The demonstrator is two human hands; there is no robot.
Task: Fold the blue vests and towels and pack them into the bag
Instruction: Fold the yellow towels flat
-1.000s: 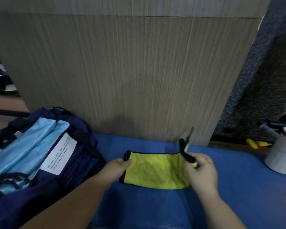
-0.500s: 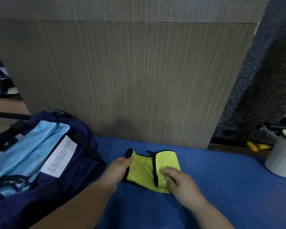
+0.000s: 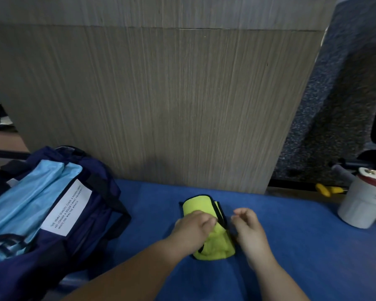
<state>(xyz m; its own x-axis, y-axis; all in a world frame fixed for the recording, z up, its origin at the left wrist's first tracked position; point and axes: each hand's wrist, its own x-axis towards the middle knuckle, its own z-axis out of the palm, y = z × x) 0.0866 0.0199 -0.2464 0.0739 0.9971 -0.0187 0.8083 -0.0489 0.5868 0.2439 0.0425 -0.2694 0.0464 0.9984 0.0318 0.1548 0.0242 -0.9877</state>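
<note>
Yellow towel [image 3: 201, 205] with black trim lies folded small on the blue surface [image 3: 302, 246], directly under and between the hands. The left hand [image 3: 193, 232] reaches in from the lower left, forearm slanting across the surface, and rests palm down on the towel's near half. Its fingers are bent with their tips by the black trim; whether they pinch the cloth I cannot tell. The right hand [image 3: 249, 230] hovers just right of the towel, fingers loosely curled and holding nothing. Left of the left hand sits the open navy bag [image 3: 91, 224], with light blue vests [image 3: 30, 192] inside.
</note>
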